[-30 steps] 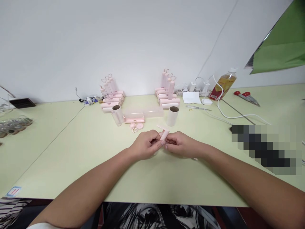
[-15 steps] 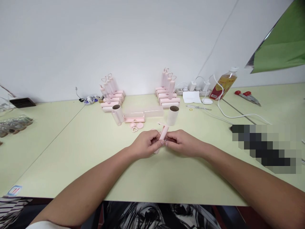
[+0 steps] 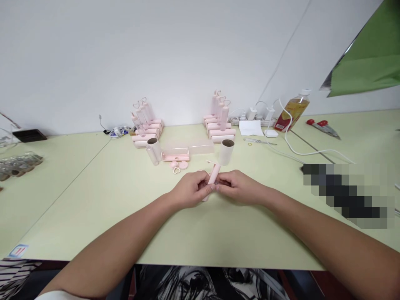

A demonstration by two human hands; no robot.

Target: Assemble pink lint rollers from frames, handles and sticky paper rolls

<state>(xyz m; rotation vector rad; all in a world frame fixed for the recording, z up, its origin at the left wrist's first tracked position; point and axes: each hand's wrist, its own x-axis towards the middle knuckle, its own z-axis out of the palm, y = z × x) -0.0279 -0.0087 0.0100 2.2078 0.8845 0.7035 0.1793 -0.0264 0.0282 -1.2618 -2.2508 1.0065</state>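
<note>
Left-hand row: pink stands with clear tubes (image 3: 148, 130) are ranged beyond and to the left of the left hand.
Paler cylinder: a white tube (image 3: 155, 146) is stood nearer the left hand, a clear tube (image 3: 153, 155) beside it.
Open tray: a pink tray (image 3: 176, 157) is set just beyond the left hand, with a heart-shaped ring (image 3: 176, 170) in front.
Left hand (image 3: 192, 189): fingers are curled nearly closed; the pink piece is pinched under the thumb.
Pink piece (image 3: 214, 174): it is held tilted between the two hands, its upper end pointed away from them, its middle partly covered by fingers.
Second cylinder: another white tube (image 3: 226, 153) is stood just beyond the hands.
Right hand (image 3: 239, 189): fingers are bent inward, closed on the piece's right side; the exact grip is hidden.
Bottle (image 3: 292, 111): it is placed well beyond and right of the right hand.
</note>
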